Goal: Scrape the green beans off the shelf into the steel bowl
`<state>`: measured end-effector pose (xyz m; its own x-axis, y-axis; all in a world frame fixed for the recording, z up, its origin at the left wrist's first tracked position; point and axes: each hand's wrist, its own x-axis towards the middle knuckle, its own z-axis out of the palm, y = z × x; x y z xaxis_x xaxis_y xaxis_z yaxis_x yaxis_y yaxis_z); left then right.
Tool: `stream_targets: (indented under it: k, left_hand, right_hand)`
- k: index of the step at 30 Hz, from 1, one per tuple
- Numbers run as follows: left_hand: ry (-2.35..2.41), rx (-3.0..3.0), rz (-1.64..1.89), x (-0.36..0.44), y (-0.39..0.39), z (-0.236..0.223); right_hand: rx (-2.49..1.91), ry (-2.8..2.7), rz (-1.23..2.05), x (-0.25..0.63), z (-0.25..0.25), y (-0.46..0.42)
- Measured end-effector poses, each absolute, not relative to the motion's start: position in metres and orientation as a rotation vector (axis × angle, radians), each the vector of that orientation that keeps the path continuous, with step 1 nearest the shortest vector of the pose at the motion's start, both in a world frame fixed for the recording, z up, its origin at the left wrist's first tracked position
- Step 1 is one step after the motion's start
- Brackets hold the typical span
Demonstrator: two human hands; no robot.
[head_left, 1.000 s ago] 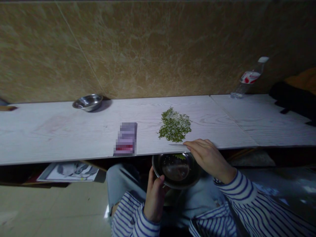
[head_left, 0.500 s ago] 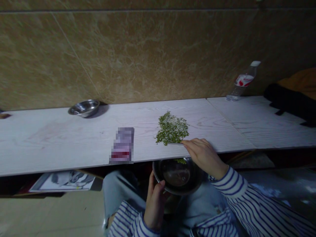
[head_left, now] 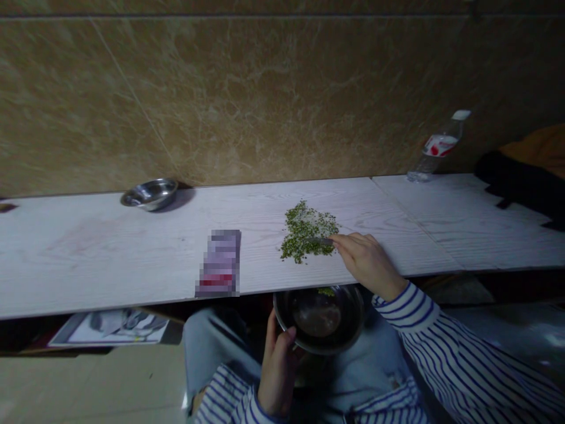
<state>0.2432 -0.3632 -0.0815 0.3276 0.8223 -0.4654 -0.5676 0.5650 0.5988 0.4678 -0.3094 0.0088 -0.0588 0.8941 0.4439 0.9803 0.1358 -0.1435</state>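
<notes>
A patch of small green bean-like grains (head_left: 304, 231) lies spread over the white wood-grain tabletop. My right hand (head_left: 368, 262) is closed on a thin, flat grey strip (head_left: 318, 241), whose exact kind I cannot make out; it lies over the patch. Below the table's front edge, my left hand (head_left: 279, 359) grips the rim of a metal bowl (head_left: 318, 321), thumb on the near side. The bowl sits above my lap, under the edge, with a few green grains showing at its far inner side.
A smaller metal bowl (head_left: 150, 195) stands near the wall at left. A blurred-out phone-shaped object (head_left: 218, 263) lies by the front edge. Towards the right are a plastic bottle (head_left: 436, 147) and dark cloth (head_left: 521, 176). A shelf (head_left: 110, 327) under the table holds printed sheets.
My right hand and the strip have moved from the patch's near edge farther in over the grains. My left hand and the bowl stay nearly in place.
</notes>
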Motion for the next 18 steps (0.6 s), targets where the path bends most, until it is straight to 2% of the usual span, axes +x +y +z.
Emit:
stream_targets:
  k: [7, 18]
  left_hand:
    - [0.781, 0.346, 0.956, 0.241, -0.365, -0.076]
    - [0.758, 0.359, 0.925, 0.245, -0.369, -0.076]
  right_hand:
    - [-1.873, -2.017, -0.236, 0.466, 0.006, -0.31]
    - [-1.755, -2.087, -0.138, 0.46, 0.005, -0.342]
